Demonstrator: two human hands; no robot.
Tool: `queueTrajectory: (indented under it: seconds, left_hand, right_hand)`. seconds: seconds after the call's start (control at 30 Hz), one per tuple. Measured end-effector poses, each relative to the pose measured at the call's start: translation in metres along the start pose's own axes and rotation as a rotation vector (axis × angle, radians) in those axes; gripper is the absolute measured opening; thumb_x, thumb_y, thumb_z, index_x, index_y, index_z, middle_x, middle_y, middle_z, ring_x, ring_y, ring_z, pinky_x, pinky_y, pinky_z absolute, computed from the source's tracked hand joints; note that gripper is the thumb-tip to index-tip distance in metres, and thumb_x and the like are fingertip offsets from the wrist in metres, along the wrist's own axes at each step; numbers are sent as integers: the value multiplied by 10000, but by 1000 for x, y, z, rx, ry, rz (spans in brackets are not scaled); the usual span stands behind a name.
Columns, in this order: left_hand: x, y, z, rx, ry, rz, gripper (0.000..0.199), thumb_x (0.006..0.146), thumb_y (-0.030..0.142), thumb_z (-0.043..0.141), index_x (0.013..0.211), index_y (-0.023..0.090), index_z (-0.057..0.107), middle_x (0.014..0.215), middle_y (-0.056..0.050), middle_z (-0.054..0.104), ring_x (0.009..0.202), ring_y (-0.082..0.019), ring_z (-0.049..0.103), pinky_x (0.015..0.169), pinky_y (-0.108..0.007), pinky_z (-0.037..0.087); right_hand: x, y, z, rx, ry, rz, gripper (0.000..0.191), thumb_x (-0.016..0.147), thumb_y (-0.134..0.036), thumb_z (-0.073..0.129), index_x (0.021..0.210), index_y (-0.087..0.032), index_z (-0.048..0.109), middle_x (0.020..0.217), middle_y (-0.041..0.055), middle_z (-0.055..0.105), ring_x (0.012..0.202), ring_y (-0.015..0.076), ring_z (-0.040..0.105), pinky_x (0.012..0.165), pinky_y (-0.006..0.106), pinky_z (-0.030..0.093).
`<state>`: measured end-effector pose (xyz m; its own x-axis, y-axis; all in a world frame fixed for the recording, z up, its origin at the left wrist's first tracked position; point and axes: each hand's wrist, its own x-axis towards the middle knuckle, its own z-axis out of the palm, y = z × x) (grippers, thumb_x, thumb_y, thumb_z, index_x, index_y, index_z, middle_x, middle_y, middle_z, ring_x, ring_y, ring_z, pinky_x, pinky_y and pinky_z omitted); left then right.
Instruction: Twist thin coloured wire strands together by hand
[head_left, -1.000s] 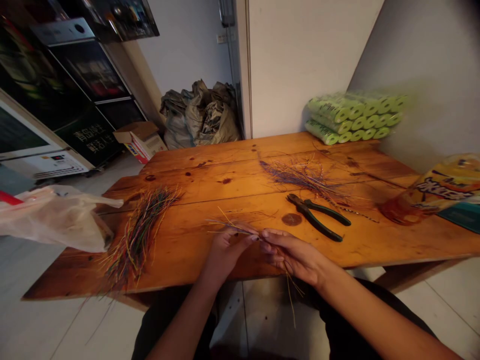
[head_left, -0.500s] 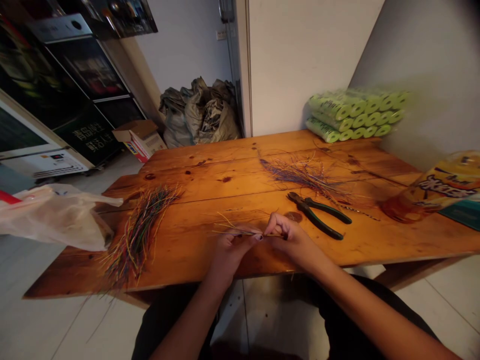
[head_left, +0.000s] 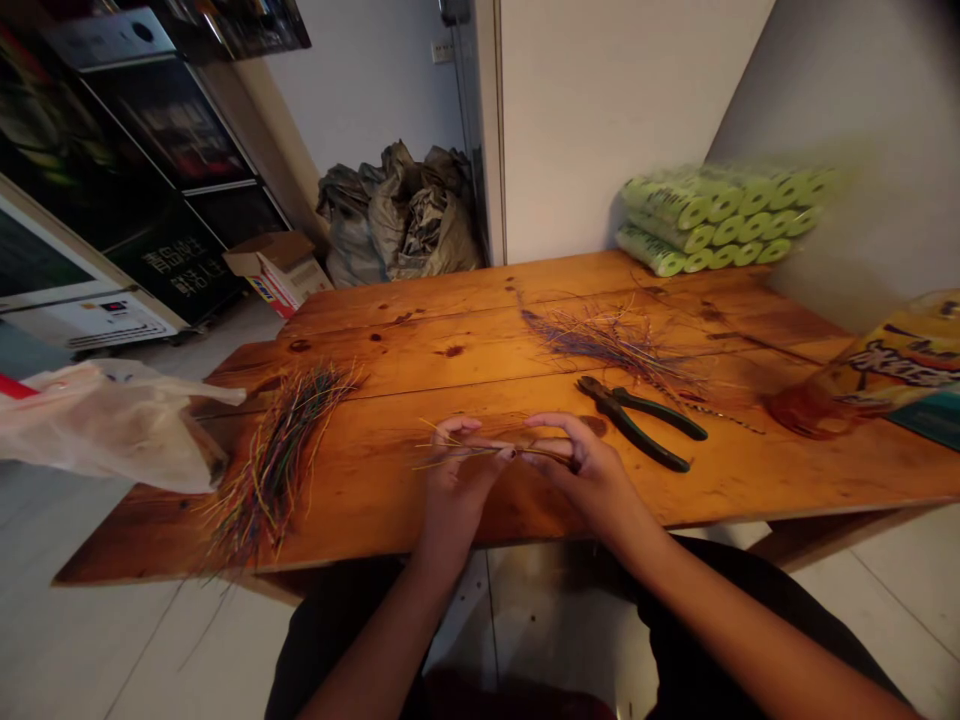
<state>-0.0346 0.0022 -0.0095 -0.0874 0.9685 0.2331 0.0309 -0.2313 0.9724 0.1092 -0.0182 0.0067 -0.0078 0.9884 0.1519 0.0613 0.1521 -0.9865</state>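
Between my two hands, near the table's front edge, runs a thin bundle of yellowish wires (head_left: 486, 449). My left hand (head_left: 463, 480) grips it near the middle, and loose wire ends fan out to its left. The other end lies in the fingers of my right hand (head_left: 581, 465), whose index finger arches over it. Just right of that hand, pliers (head_left: 637, 420) with dark green handles lie with their handles spread. A heap of multicoloured wires (head_left: 281, 460) is on the left of the table, and another wire pile (head_left: 607, 340) lies behind the pliers.
A white plastic bag (head_left: 120, 425) sits at the table's left end. On the right stand a bottle (head_left: 870, 375) with orange liquid and a teal object (head_left: 934, 415). Green-wrapped rolls (head_left: 712, 220) are stacked at the back right. Sacks (head_left: 401, 215) and a cardboard box (head_left: 277, 270) are beyond the table.
Both hands have risen slightly in view, and their fingers have loosened and lifted around the bundle, so more of it shows between them. The view has shifted a little.
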Motion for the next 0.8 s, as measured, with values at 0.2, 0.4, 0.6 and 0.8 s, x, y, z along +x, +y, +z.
queueTrajectory:
  seconds: [0.2,0.4,0.6,0.8]
  left_hand:
    - [3,-1,3,18,-45,-25,73,695,281,664,710,211,673,946,-18,475,957,-165,485,894,-300,374]
    - [6,9,5,-82,-88,-138,109,681,294,662,672,186,651,876,-9,456,828,-139,484,782,-267,404]
    - [9,10,-2,-60,-107,-59,93,699,289,647,691,200,676,948,-20,467,961,-159,481,894,-277,363]
    - [10,11,-4,-87,-180,0,49,724,249,638,706,217,671,931,-17,541,960,-159,517,893,-286,378]
  right_hand:
    - [-9,-3,-3,-664,128,-300,271,841,-187,493,1104,-222,547,970,43,711,816,178,688,670,249,531]
    - [-16,-1,-7,-817,-44,-457,440,831,-103,431,1217,-291,526,970,25,707,715,158,666,608,253,473]
    - [-6,-13,-6,-58,-10,15,343,900,-336,369,1193,-229,512,979,66,677,625,129,588,470,224,379]
    - [3,-12,-12,70,-244,192,359,842,-464,478,863,-158,665,533,-6,587,369,52,267,373,214,176]
